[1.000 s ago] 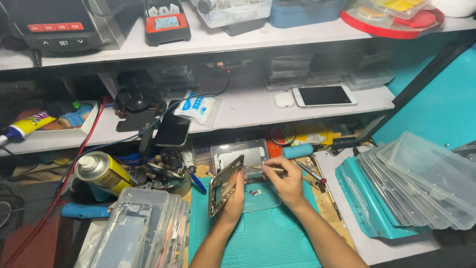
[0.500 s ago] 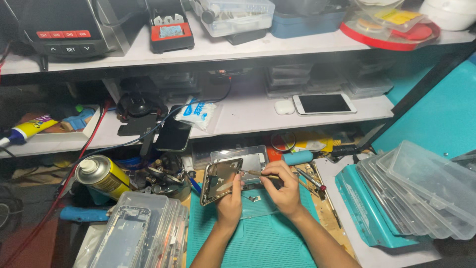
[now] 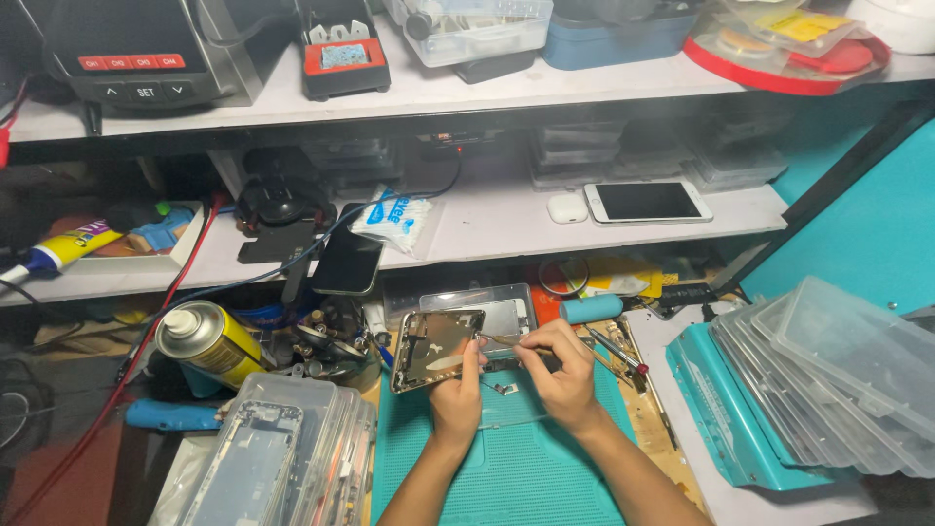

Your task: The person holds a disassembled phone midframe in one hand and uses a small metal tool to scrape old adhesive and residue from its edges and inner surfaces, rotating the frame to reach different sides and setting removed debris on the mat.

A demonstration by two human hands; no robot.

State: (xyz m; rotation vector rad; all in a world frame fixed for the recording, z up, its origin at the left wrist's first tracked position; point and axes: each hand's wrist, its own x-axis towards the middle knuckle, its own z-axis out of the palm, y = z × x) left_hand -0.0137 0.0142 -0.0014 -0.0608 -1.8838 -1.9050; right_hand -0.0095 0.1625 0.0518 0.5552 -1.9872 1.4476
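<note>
Centre frame: left hand [image 3: 456,397] grasps tilted phone housing [image 3: 435,349]; right hand [image 3: 560,368] pinches what looks like tweezers [image 3: 495,340]; slip could scratch housing or fling small parts onto teal mat [image 3: 506,468]

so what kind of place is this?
Most likely a phone repair bench. The left hand holds an opened phone housing while the right hand works at it with tweezers; a white phone lies on the shelf, and clear parts boxes are stacked at right.
</note>
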